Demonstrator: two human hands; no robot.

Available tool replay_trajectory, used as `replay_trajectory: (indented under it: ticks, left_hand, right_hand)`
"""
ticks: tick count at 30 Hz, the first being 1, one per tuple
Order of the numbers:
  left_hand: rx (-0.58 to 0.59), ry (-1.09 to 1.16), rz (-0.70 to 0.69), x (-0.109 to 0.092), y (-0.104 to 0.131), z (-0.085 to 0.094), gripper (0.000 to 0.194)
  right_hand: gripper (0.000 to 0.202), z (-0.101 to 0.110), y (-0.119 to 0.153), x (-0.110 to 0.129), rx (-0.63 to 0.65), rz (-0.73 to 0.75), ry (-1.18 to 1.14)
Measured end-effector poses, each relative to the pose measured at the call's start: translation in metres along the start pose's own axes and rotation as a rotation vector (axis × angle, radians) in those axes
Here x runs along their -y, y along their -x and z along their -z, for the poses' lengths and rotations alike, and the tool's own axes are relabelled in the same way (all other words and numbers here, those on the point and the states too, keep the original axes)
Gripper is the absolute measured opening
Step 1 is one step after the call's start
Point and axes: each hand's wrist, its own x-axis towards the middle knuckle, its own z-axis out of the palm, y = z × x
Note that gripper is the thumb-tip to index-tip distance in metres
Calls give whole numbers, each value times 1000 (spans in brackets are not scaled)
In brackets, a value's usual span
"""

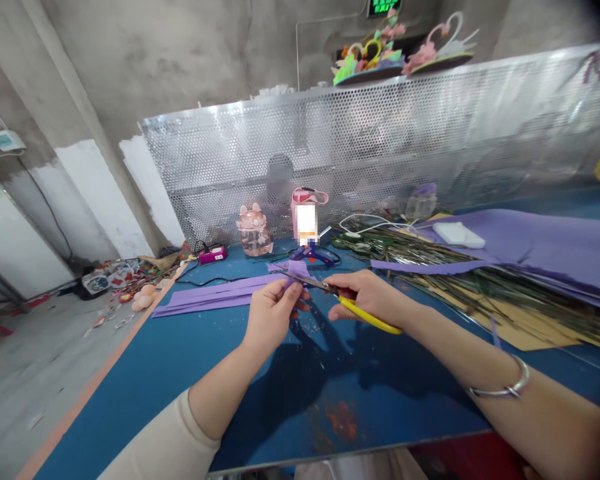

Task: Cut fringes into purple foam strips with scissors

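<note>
My left hand [276, 305] pinches a small purple piece [298, 269] above the blue table [180, 380]. Around the handles of yellow-handled scissors [369, 316] my right hand [363, 297] is closed. The scissor blades point left and lie across the purple piece, close to my left fingertips. Whether the blades are parted is hard to tell. Behind and left of my left hand, long purple strips [210, 296] lie flat on the table. A blue glue gun [314, 253] stands just beyond the purple piece.
A pink bear-shaped jar [254, 230] and a pink cup [300, 212] stand at the back before a perforated metal panel [220, 167]. Thin green stems [460, 273], purple sheets [525, 240] and a white device [459, 235] lie at the right. A purple power socket [212, 254] sits back left.
</note>
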Motion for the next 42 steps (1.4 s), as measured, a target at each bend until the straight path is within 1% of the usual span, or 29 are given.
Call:
replay_trajectory:
  ticks: [7,12,15,19,22,27,30,33,37,42]
  left_hand:
    - [9,20,18,1,0,1,32]
    - [9,33,34,0,0,-1,34]
    - [-19,24,8,0,0,0,31]
    - [-60,37,-5,-2,0,1,28]
    - [-75,37,0,-2,-1,1,27]
    - [-36,32,9,1,-1,0,26]
    - [-18,30,9,2,-1,-1,26]
    - [-17,29,7,2,-1,-1,26]
    - [-28,24,2,1,-1,0,26]
    - [-3,16,-3,1,-1,0,26]
  right_hand:
    - [44,0,-1,-3,-5,25,42]
    - [46,2,-2,-2,-49,-16,105]
    - [52,3,-1,2,-53,-44,173]
    - [64,4,-1,4,-36,-25,208]
    - [65,4,-1,2,-15,-9,198]
    - [67,4,-1,1,-38,27,205]
    - [68,4,0,1,-42,22,210]
    - [70,4,0,2,-44,6,214]
    - [69,3,0,1,-31,-3,232]
    - [69,1,0,1,-41,20,209]
